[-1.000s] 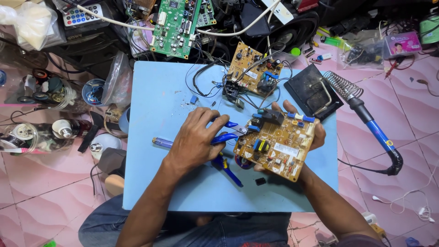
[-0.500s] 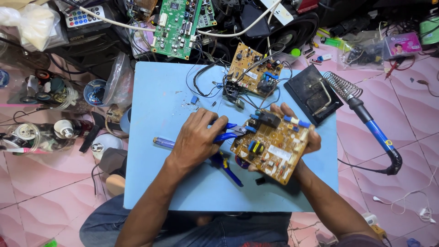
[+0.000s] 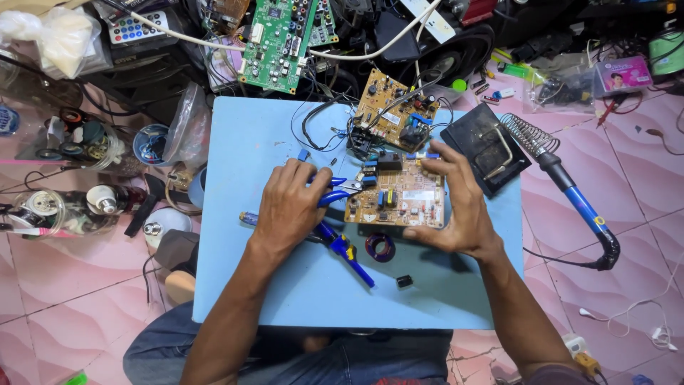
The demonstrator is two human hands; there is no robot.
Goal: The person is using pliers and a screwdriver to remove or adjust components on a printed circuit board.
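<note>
Two boards share my blue table (image 3: 235,128): my right hand (image 3: 456,207) grips the tan circuit board (image 3: 399,199), my left hand (image 3: 288,207) closes blue-handled pliers (image 3: 335,194) against it; second board (image 3: 395,107) just behind, soldering iron (image 3: 570,192) right

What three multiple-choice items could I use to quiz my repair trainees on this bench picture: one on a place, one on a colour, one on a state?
1. Where is the soldering iron?
A. right of the blue table
B. on the tan circuit board
C. in a hand

2. What colour are the pliers' handles?
A. red
B. blue
C. yellow

3. What is the right hand doing?
A. resting on the floor
B. gripping the tan circuit board
C. holding a remote

Key: A, its stand sits off the table's right edge; B, blue shows by the left hand; B, fingers wrap the board's edge.
</note>
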